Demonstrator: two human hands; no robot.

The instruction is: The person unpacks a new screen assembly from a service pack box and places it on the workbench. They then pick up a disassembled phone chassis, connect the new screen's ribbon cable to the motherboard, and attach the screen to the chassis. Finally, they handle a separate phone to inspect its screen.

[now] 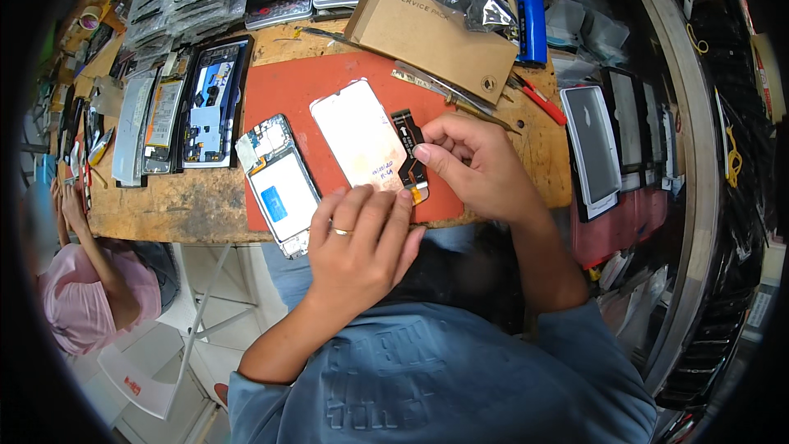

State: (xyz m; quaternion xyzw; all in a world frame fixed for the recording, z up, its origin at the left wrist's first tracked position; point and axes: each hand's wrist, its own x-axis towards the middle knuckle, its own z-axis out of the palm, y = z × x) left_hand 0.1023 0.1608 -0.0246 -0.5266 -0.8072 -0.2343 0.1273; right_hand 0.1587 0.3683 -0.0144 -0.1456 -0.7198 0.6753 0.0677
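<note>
A white-backed phone screen panel (355,130) lies on an orange-red mat (275,86), with handwriting near its lower end. From its right edge a black flex cable (405,136) sticks out. My right hand (486,160) pinches that cable between thumb and forefinger. Across the panel's lower end rest the outstretched fingers of my left hand (357,238), a ring on one of them. Just left of the panel is an opened phone body (278,168) with a blue label; the left hand partly covers its lower right corner.
Beyond the mat lies a brown cardboard box (431,37), with a screwdriver (485,115) and red-handled pliers (538,99) nearby. A blue cylinder (531,20) stands behind. More opened phones (215,103) sit at left. Another person (107,292) is at the far left.
</note>
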